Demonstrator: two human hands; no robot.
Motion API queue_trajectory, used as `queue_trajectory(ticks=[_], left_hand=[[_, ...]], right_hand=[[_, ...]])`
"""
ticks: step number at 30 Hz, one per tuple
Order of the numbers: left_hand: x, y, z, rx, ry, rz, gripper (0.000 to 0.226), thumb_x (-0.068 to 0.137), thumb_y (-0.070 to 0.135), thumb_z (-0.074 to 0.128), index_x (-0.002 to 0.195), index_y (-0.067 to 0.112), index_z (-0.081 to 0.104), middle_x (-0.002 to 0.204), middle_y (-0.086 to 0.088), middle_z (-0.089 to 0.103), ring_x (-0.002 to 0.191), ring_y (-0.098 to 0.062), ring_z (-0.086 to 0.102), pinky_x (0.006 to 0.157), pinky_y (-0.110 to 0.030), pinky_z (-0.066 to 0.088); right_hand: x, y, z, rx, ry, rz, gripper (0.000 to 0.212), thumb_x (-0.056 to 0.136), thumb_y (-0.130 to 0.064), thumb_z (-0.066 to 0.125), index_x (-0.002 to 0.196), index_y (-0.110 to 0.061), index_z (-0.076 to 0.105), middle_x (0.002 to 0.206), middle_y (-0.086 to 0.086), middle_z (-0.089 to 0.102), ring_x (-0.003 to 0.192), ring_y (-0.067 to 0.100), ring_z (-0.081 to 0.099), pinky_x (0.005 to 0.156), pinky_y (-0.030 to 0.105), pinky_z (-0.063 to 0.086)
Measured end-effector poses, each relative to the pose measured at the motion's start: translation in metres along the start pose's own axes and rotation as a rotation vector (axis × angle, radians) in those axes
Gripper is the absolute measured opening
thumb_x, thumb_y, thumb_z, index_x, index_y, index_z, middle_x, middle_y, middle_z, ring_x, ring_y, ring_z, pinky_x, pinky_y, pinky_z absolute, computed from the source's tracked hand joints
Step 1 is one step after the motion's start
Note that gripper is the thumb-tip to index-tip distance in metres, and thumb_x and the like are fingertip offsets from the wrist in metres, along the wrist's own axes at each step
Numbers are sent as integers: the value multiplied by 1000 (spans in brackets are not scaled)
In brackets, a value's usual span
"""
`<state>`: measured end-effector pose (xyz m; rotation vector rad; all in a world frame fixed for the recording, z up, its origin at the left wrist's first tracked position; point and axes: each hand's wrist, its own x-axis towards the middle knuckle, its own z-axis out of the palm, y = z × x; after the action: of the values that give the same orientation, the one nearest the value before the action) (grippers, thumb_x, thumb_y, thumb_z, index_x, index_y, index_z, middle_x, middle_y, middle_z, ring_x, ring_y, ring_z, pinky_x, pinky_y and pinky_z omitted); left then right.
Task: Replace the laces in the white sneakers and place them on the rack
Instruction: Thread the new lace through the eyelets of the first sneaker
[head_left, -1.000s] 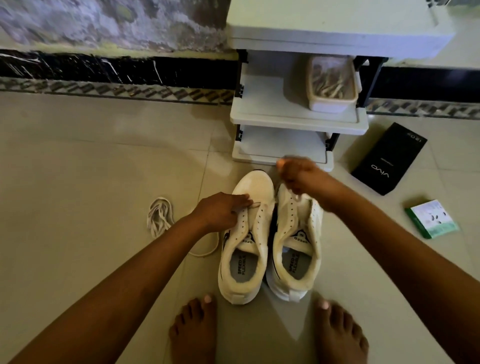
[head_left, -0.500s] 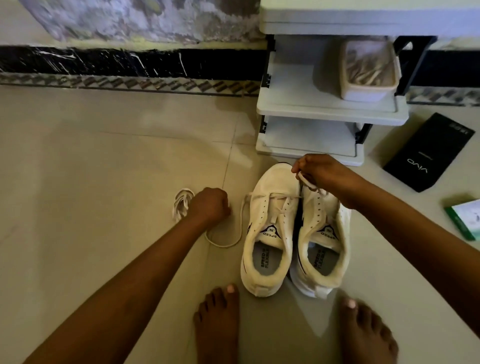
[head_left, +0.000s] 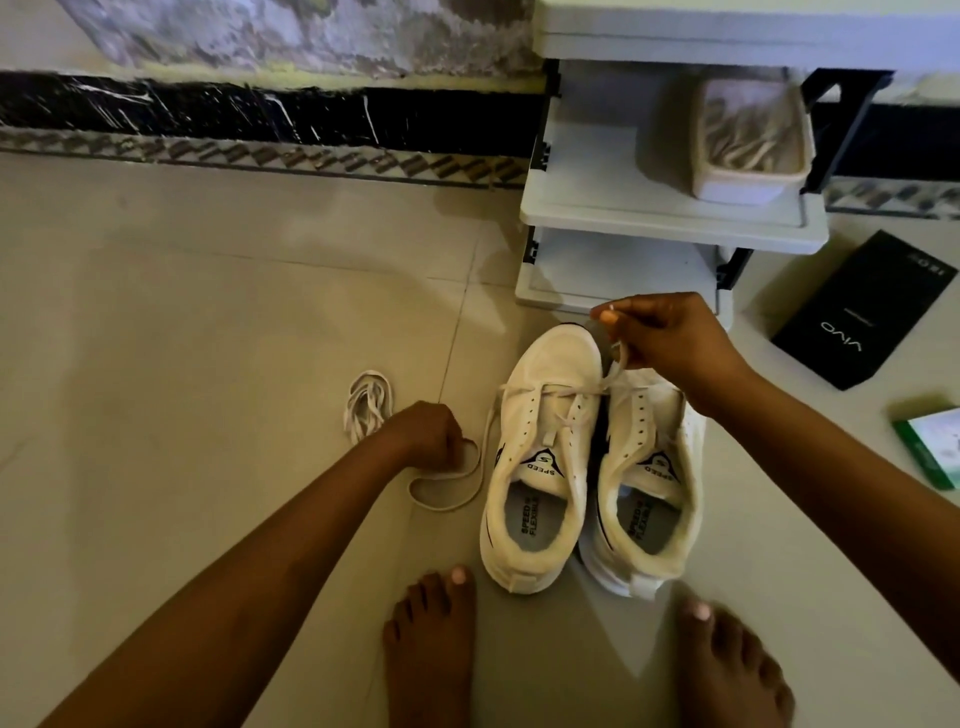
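We had the lace (head_left: 550, 388) thru the left sneaker (head_left: 540, 457) on the floor, right hand (head_left: 670, 343) pinching one end, left hand (head_left: 428, 436) gripping the other. Uneven pull w/ either grip could've yanked it out.

We see two white sneakers (head_left: 592, 467) standing side by side on the floor, toes pointing at the rack (head_left: 660, 228). The left one has a white lace (head_left: 550, 391) across its top holes. One end loops on the floor beside it. Another white lace (head_left: 366, 402) lies bunched up farther left. The rack is white with shelves, just past the toes.
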<state>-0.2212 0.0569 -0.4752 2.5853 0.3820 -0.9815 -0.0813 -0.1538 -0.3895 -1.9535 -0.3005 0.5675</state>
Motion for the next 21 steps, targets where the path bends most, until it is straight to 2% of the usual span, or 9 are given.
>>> queue_trajectory(ticks=[3,5,7,10,15,17,18,19,21], left_hand=[[2,-5,-10,-22,292,-183,21,86,14,57,99,10,72,108,-12,68,102,-30,62,87,-34,51],[-1,-5,-18,-16,399,-288,24,87,9,53,103,11,71,110,-12,67,103,-30,62,85,-34,49],[-3,-7,-23,39,358,-318,25,87,6,53,105,12,69,112,-11,66,104,-29,61,84,-34,49],[-6,-7,-16,167,209,-235,25,84,8,58,108,12,66,116,-12,63,109,-28,59,88,-37,49],[-7,-2,-11,209,122,-166,26,85,16,61,109,5,62,118,-15,60,112,-29,57,85,-35,46],[-10,0,-24,66,140,-116,21,84,17,62,101,5,65,113,-14,64,107,-28,59,82,-32,45],[-12,2,-31,-82,192,-100,14,83,14,63,95,7,66,107,-13,66,102,-28,62,77,-29,46],[-16,5,-40,-289,237,-92,6,84,9,62,89,10,63,99,-13,68,92,-27,65,70,-27,48],[-28,17,-60,-770,267,-100,12,88,1,58,87,11,52,79,-11,68,64,-20,68,52,-23,50]], right_hand=[[-2,0,-1,3,7,32,22,92,-16,57,111,-9,67,78,1,65,66,9,59,53,7,49],[-3,1,-1,21,18,58,22,94,-12,54,111,-6,66,74,0,61,62,8,56,51,6,46],[-4,2,-2,36,21,75,21,94,-6,52,111,-4,64,74,0,60,63,9,54,52,5,46],[-4,2,-5,19,4,70,22,92,-1,54,111,-8,62,78,-1,63,67,8,60,58,9,50],[-4,3,-1,-12,-2,52,9,87,-6,63,95,-11,65,74,-4,65,63,3,61,61,12,49],[-5,2,-2,-13,18,33,7,86,-10,65,92,-13,67,74,-4,64,68,6,59,68,17,49],[-4,0,-3,9,19,26,6,86,-10,65,91,-12,67,73,-4,64,68,6,60,68,18,49],[-5,-3,-4,42,10,28,5,86,-10,65,90,-11,67,72,-5,65,66,6,61,66,17,51],[-5,-10,-6,104,-12,12,4,86,-10,65,84,-12,67,67,-6,67,60,2,63,60,14,53]])
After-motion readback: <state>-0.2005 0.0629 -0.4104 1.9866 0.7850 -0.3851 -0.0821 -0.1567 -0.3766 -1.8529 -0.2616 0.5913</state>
